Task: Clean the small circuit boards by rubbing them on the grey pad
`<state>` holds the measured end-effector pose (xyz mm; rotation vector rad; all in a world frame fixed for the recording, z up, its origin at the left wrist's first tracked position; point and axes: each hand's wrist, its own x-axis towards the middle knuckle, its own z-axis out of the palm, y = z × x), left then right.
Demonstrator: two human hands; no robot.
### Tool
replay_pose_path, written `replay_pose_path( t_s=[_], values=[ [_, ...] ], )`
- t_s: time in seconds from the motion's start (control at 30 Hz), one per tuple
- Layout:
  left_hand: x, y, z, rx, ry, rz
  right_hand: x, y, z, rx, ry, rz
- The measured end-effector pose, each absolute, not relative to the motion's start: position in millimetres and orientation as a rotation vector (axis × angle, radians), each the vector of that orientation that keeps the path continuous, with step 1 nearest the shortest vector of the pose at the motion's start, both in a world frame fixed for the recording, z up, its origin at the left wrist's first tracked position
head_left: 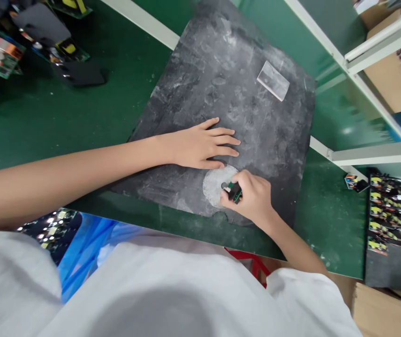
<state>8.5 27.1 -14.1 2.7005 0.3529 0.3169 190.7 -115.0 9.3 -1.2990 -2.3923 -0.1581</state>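
Observation:
Palm down on the dark grey mat (193, 93) lies my left hand (200, 145), its fingers spread and nothing in them. The thumb comes close to a round whitish disc (211, 185) at the mat's near edge. Over the right part of this disc, my right hand (255, 194) pinches a small green circuit board (234, 192) with a black part on it. The fingers cover much of the board, and I cannot tell whether it touches the disc.
A grey rectangular block (273, 80) lies on the mat's far part. Circuit boards with black plates (77, 72) sit at the upper left. A tray of several boards (393, 215) stands at the right, near a small board (356, 182). White frame bars (369, 98) edge the green table (123, 103).

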Motion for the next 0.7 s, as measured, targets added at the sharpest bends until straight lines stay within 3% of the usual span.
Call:
replay_pose_path(
  t_s=[0.7],
  values=[
    [6.5, 29.7, -16.1, 2.739, 0.331, 0.29, 188.1, -113.7, 10.1, -1.233, -2.453, -0.162]
  ],
)
